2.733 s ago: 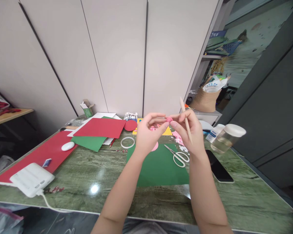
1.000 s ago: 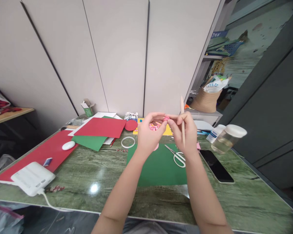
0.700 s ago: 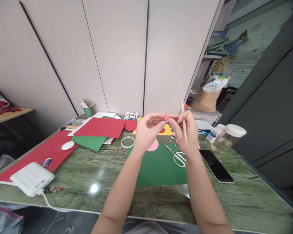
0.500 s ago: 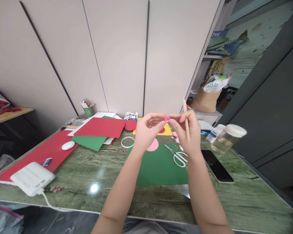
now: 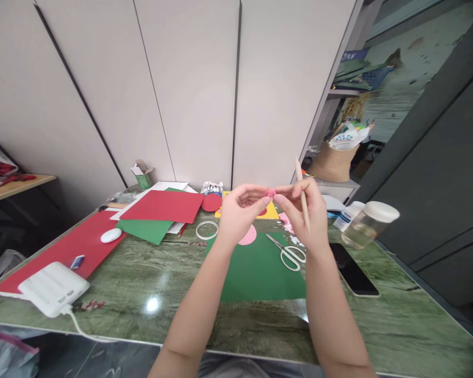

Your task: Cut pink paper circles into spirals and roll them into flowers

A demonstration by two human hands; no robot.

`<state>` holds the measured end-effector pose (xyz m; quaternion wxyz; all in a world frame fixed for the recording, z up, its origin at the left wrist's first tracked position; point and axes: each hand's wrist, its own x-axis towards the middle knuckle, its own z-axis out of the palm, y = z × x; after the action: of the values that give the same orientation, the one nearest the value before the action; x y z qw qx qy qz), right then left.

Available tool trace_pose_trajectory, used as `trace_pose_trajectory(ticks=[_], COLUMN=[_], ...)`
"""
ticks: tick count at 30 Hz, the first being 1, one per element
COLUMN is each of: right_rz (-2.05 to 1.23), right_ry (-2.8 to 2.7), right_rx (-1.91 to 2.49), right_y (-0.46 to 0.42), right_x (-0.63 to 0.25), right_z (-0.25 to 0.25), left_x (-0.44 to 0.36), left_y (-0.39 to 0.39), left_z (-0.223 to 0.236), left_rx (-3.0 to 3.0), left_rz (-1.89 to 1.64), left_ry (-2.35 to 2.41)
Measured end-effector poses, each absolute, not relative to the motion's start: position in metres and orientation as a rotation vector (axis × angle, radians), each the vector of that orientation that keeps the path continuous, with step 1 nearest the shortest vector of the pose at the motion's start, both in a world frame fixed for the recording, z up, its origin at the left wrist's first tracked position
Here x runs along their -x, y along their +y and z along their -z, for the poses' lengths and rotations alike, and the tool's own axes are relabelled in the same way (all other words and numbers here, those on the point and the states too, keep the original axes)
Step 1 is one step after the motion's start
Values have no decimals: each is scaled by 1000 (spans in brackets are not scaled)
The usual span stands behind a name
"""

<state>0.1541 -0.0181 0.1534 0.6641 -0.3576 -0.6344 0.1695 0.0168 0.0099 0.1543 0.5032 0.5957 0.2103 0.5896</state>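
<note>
Both my hands are raised above the green marble table (image 5: 150,273). My left hand (image 5: 239,214) and my right hand (image 5: 305,212) pinch a small rolled pink paper piece (image 5: 270,193) between their fingertips. A thin wooden stick (image 5: 302,197) is also held in my right hand, pointing up. Below the hands lie a green paper sheet (image 5: 256,270), a pink paper circle (image 5: 247,236) and white-handled scissors (image 5: 288,253).
Red sheets (image 5: 161,206) and a green sheet (image 5: 144,229) lie at the left, with a white mouse (image 5: 111,235) and a white power bank (image 5: 53,287). A tape ring (image 5: 206,230), a yellow sheet (image 5: 271,211), a phone (image 5: 353,270) and a lidded jar (image 5: 369,224) are also there.
My hands shifted slightly while turning the pink roll between the fingertips; the stick tilted a little to the right. The pink circle under my left hand has come into view.
</note>
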Motion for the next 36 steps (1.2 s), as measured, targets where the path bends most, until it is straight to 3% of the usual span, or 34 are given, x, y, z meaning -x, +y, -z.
trace_pose_trajectory(ticks=[15, 22, 25, 36], right_rz=[-102, 386, 358, 19], right_ry=[-1394, -1262, -1309, -1412], right_rx=[882, 684, 579, 896], right_y=[-17, -38, -43, -43], right_x=[-150, -159, -157, -155], right_z=[-151, -163, -164, -161], left_x=[-19, -12, -10, -12], left_y=[13, 15, 15, 17], left_z=[-155, -159, -159, -156], left_rx=[-1395, -1283, -1283, -1259], left_rz=[-1455, -1371, -1370, -1366], left_ry=[533, 454, 441, 447])
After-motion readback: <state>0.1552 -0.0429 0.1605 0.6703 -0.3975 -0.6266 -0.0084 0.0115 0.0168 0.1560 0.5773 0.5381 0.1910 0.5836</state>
